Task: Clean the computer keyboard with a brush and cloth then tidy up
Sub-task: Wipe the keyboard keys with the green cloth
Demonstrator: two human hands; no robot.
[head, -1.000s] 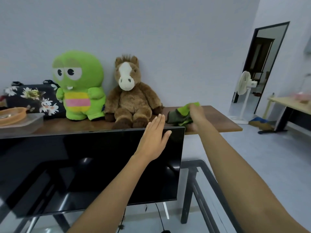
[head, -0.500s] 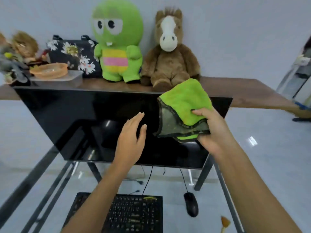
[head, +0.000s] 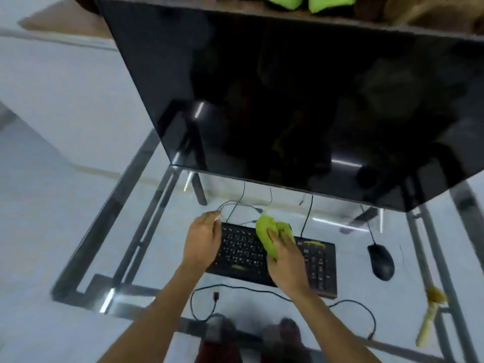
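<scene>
From the head camera, looking steeply down through a glass desk [head: 78,258] with a dark metal frame; the picture is smeared by motion, so no brand, label or lettering can be read anywhere; the key legends on the black keyboard [head: 246,254] show only as pale specks, with a few yellow marks near its upper right and lower middle that cannot be made out as writing; no container shows in this view.

The keyboard lies on the glass, slightly turned, below the lower edge of a large dark monitor [head: 301,100] that fills the top of the frame; the right hand [head: 286,260] has its fingers curled round a bunched green cloth [head: 268,231] and holds it down on the upper middle of the keyboard; the left hand [head: 203,241] sits at the keyboard's left end, fingers bent over the upper left corner, though blur hides whether it truly grips the edge or only rests there.

A black mouse [head: 381,261] lies to the right of the keyboard, apart from it; the brush [head: 430,317], pale-handled with yellowish bristles, lies further right near the desk's right rail, untouched; thin black cables [head: 262,290] loop across the glass in front of and behind the keyboard; green plush feet [head: 327,2] peek in on the shelf above the monitor.
</scene>
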